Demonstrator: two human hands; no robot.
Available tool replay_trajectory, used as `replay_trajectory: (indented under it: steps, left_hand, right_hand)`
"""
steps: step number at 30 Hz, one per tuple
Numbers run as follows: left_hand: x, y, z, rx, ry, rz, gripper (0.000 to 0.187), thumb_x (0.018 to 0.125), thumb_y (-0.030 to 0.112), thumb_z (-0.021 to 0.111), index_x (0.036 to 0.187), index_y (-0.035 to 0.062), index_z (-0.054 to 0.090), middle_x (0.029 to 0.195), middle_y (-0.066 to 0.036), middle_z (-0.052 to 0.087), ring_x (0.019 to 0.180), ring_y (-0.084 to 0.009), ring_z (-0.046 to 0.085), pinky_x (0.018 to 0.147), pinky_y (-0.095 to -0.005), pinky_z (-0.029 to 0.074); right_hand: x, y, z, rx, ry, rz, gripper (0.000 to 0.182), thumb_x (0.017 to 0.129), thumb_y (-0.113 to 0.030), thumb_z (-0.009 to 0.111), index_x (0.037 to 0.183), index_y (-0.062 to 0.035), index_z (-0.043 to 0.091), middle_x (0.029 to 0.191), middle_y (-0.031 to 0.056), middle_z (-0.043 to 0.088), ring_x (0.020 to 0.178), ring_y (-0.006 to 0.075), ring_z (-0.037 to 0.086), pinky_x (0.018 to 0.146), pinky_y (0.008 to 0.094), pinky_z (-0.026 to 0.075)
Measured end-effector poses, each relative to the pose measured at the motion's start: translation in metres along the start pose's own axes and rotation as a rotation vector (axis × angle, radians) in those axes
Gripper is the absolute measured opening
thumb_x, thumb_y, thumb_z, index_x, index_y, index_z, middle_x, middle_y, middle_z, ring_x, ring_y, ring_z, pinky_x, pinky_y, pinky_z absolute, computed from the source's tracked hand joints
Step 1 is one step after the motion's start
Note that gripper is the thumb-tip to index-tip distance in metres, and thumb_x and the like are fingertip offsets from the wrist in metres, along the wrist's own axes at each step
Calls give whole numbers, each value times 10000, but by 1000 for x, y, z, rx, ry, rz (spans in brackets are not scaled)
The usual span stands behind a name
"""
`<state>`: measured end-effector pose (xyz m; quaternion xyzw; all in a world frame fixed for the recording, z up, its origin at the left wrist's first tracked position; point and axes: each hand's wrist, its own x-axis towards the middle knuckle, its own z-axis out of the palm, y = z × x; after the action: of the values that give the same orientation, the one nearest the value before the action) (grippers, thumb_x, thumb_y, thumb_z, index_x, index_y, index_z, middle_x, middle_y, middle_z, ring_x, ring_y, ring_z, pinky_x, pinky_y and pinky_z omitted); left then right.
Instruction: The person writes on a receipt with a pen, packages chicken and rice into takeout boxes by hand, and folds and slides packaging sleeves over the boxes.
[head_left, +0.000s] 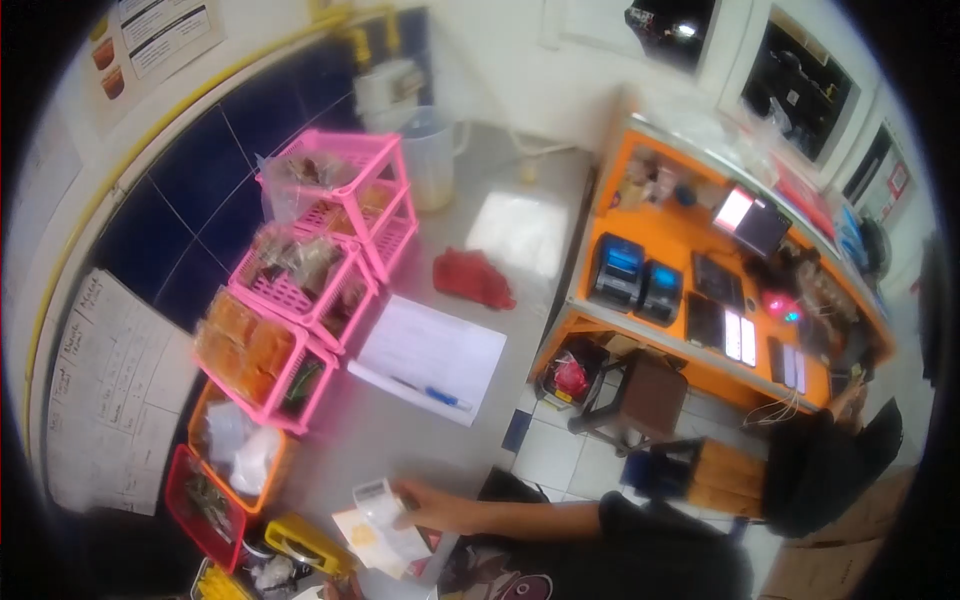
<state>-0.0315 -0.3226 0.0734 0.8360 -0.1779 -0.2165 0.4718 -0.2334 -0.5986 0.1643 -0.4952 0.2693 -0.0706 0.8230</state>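
Note:
My right hand (424,506) reaches in from the right, its fingers closed on several paper slips (390,540). One slip has dark print, and another shows a yellowish mark. Just part of my left hand (345,586) shows at the bottom edge, beside a white piece (309,593) that I cannot make out; its fingers are mostly cut off. Close to both hands is a yellow container (300,540). Farther up the grey counter (400,450) lies an open notebook (440,345) with a blue pen (441,396) on it.
Pink baskets (330,330) with bagged goods line the tiled wall, with orange (279,478) and red (230,560) bins nearer. A red cloth (472,279) lies past the notebook. On the right, an orange desk (660,225) holds card terminals (617,270) and phones; a person in black (820,470) is there.

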Motion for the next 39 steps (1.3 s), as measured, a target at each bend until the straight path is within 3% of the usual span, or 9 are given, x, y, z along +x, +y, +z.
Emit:
replay_trajectory:
  steps: [4,5,7,8,16,23,30,34,39]
  left_hand:
    - [-22,-81,17,-500,292,-281,395,907,197,629,1269,45,590,1176,-99,656,990,-248,655,798,-394,541]
    - [-19,-159,14,73,448,-89,275,900,181,630,1123,20,639,1069,-122,680,925,-291,661,833,-445,520]
    - [-43,-99,29,611,569,4,147,874,130,633,826,-9,641,781,-205,665,675,-340,612,615,-451,477]
    - [-50,-64,33,380,559,29,164,891,127,615,809,-13,633,749,-206,656,661,-314,614,614,-429,483]
    - [-95,189,63,-884,53,-369,164,987,197,628,932,47,663,779,-6,621,680,-89,560,595,-230,437]
    - [-95,168,95,-873,23,-396,187,957,205,666,919,22,677,762,-24,662,663,-104,590,603,-237,468]
    - [-95,96,110,147,524,354,144,746,51,716,886,29,691,793,-171,654,665,-342,638,598,-372,519]
    - [-102,59,87,-240,678,-222,170,937,167,672,871,10,660,755,-65,643,637,-163,554,598,-310,464]
    - [-86,62,61,-375,527,-206,270,1027,260,577,1042,6,666,932,-26,652,831,-75,547,715,-245,455]
  right_hand:
    - [4,1,2,438,53,4,540,835,9,692,1330,-24,480,1185,122,624,1111,221,603,999,360,476]
    - [4,1,4,478,60,10,532,831,32,688,1321,-27,488,1166,119,633,1091,224,616,996,368,486]
    - [10,25,-1,399,108,32,620,847,39,682,1393,-45,399,1050,93,638,723,108,622,570,251,519]
    - [4,11,7,468,91,-19,619,841,25,700,1368,-63,387,993,78,625,631,68,568,470,212,442]
    - [8,29,47,99,76,-414,584,853,69,661,1286,-36,282,1166,96,473,1045,128,569,899,287,499]
    - [-3,31,56,82,20,-406,574,868,34,663,1307,-39,302,1154,94,499,1034,138,575,827,268,520]
    - [-19,32,56,201,50,-120,553,903,-37,670,1368,11,375,1213,112,589,1091,165,589,930,314,494]
    - [1,-19,39,-70,-123,-51,587,880,-41,701,1370,21,384,1145,100,620,1105,170,588,957,330,481]
    - [30,-3,30,-396,-111,56,526,889,-154,738,1295,25,456,939,121,681,825,147,645,734,273,521]
